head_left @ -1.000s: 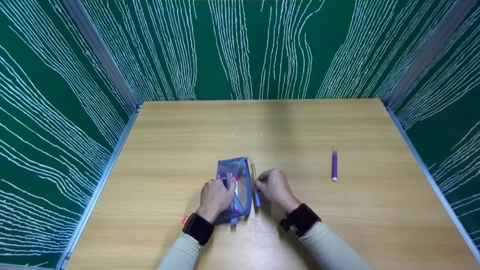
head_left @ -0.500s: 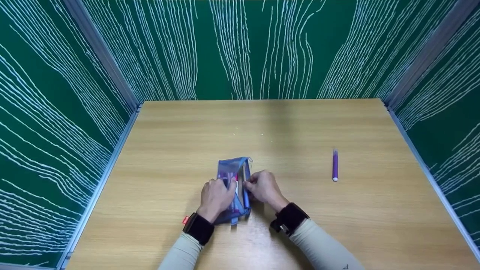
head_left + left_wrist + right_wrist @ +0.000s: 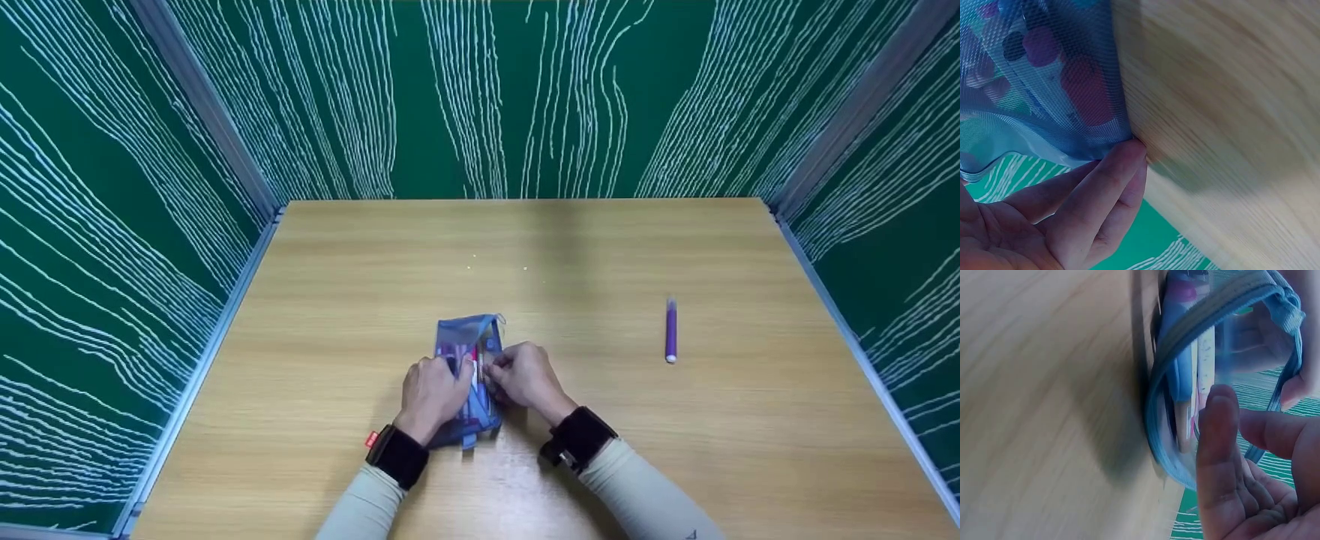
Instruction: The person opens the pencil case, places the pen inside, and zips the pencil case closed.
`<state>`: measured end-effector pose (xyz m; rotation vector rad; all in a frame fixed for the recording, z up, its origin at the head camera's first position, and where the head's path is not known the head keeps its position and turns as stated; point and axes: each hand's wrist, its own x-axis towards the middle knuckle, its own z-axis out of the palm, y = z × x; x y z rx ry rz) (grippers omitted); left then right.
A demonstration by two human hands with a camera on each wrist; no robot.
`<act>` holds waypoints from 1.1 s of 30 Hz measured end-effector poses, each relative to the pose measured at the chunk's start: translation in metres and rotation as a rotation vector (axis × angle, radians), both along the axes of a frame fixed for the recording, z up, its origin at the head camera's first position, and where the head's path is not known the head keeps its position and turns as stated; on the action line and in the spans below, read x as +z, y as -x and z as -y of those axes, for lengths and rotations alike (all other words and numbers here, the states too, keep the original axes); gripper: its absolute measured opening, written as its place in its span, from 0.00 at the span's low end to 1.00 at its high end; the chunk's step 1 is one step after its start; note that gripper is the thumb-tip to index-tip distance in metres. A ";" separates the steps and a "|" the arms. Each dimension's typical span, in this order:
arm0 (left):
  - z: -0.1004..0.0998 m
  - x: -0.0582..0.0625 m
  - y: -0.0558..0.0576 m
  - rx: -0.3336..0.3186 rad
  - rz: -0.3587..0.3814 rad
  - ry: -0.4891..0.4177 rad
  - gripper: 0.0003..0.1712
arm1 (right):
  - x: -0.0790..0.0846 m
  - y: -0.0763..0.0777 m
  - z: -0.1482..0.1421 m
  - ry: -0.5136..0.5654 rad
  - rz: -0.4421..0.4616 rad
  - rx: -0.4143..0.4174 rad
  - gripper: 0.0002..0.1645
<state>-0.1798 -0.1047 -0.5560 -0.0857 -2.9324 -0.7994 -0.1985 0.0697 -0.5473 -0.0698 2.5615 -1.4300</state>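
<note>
A blue mesh pencil case (image 3: 465,330) lies on the table with its zipped mouth spread toward the right. My left hand (image 3: 431,394) grips it; the thumb lies at the mouth, and in the left wrist view the fingers (image 3: 1100,197) press along its edge. Through the mesh, pens with red (image 3: 1086,93) and purple ends show. My right hand (image 3: 529,379) is at the mouth from the right, index finger and thumb slightly apart and holding nothing. Just past those fingertips, a blue pen (image 3: 1185,377) lies inside the case, beside a white patterned pen (image 3: 1205,360).
A purple marker (image 3: 670,330) lies apart on the wooden table (image 3: 360,262), to the right. Small white specks dot the table's middle. Green walls (image 3: 517,97) with white wavy lines enclose the back and both sides.
The blue pen has gone from beside the case, leftward through the mouth, to inside it. My right hand moved left with it and let go. My left hand stayed in place.
</note>
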 end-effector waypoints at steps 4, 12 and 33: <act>0.000 0.000 0.000 0.000 -0.001 0.007 0.32 | 0.000 0.000 -0.008 -0.001 0.002 -0.015 0.07; 0.000 0.000 0.000 -0.004 0.012 -0.016 0.32 | 0.001 0.002 -0.027 -0.110 -0.034 -0.053 0.07; -0.002 0.002 0.000 0.028 0.078 0.022 0.34 | 0.011 0.010 -0.109 -0.161 -0.032 -0.137 0.12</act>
